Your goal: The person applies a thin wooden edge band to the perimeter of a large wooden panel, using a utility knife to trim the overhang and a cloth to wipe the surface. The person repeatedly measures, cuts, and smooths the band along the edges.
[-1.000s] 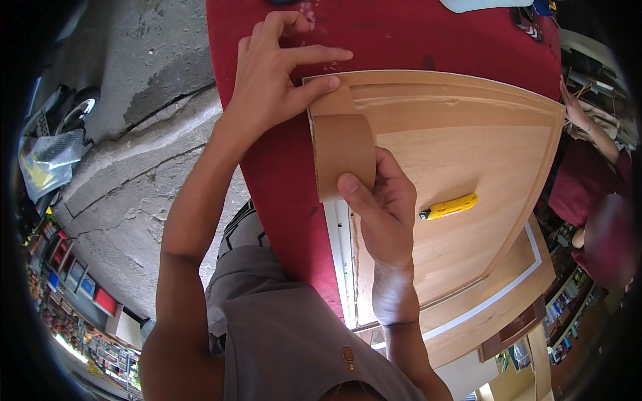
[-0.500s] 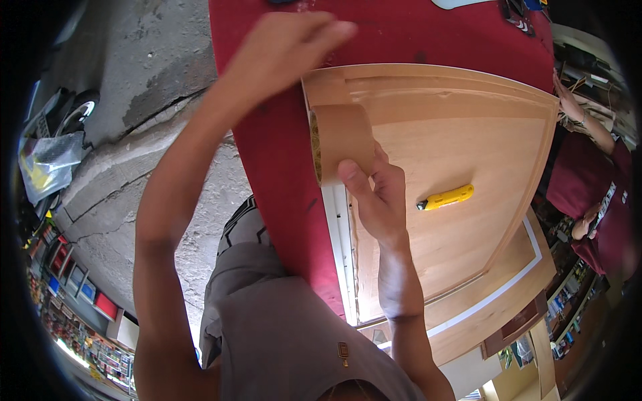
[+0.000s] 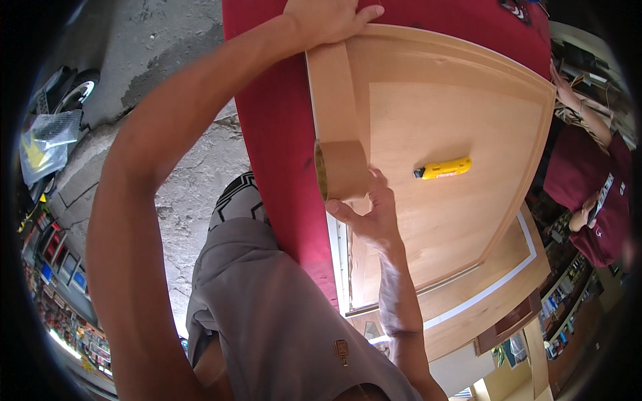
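Note:
A wide roll of brown paper tape (image 3: 342,170) is gripped in my right hand (image 3: 374,212), the thumb on its near edge and the fingers round its right end. From it a flat tape strip (image 3: 334,83) runs away along the left border of a light wooden panel (image 3: 428,123). At the panel's far left corner my left hand (image 3: 326,19) lies on the strip's far end, thumb spread; the top of the picture cuts off part of its fingers. A yellow utility knife (image 3: 447,168) rests on the panel, right of the roll.
Red cloth (image 3: 271,127) covers the surface under the panel. At the right, another person in a maroon shirt (image 3: 580,177) has a hand (image 3: 568,93) at the panel's far right corner. More wooden boards (image 3: 491,294) lie nearer. Cracked concrete floor (image 3: 194,157) is at the left.
My left hand has come down from above the far corner onto the strip's end. The roll in my right hand has moved toward me, and more tape now shows along the border.

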### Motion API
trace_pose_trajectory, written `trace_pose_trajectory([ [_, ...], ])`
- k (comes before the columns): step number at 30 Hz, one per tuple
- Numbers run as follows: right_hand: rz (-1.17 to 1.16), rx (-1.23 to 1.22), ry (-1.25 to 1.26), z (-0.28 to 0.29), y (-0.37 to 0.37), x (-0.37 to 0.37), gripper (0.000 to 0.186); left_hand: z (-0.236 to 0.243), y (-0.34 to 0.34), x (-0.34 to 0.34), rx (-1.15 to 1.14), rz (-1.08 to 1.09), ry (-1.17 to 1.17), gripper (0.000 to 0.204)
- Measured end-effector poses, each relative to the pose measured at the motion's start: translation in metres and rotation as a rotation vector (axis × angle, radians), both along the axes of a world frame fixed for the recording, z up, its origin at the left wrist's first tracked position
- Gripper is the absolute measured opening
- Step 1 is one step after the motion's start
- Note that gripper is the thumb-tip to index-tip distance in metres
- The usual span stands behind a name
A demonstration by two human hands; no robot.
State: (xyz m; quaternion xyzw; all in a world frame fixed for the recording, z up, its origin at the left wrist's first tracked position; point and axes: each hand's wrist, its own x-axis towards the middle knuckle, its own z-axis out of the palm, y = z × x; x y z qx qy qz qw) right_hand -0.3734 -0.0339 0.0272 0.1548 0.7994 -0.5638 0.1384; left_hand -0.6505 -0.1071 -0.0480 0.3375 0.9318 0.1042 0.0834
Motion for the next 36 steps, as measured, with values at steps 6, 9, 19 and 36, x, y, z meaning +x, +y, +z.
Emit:
trace_pose_trajectory([
  [6,-0.072,-0.209,-0.305,0.009,0.001,0.075,0.027,0.007,-0.004,0.002,-0.001,0.019,0.04,0.068],
  [9,0.013,0.064,-0.055,-0.001,-0.001,0.11,0.03,0.003,0.001,0.002,0.018,0.025,0.095,0.069],
  [19,-0.267,-0.074,-0.21,0.022,-0.023,0.208,0.045,-0.001,0.0,0.001,0.002,0.027,0.158,0.07],
  [36,-0.045,-0.651,-0.665,-0.027,0.008,0.187,0.054,0.003,0.0,0.002,0.026,0.017,0.1,0.07],
])
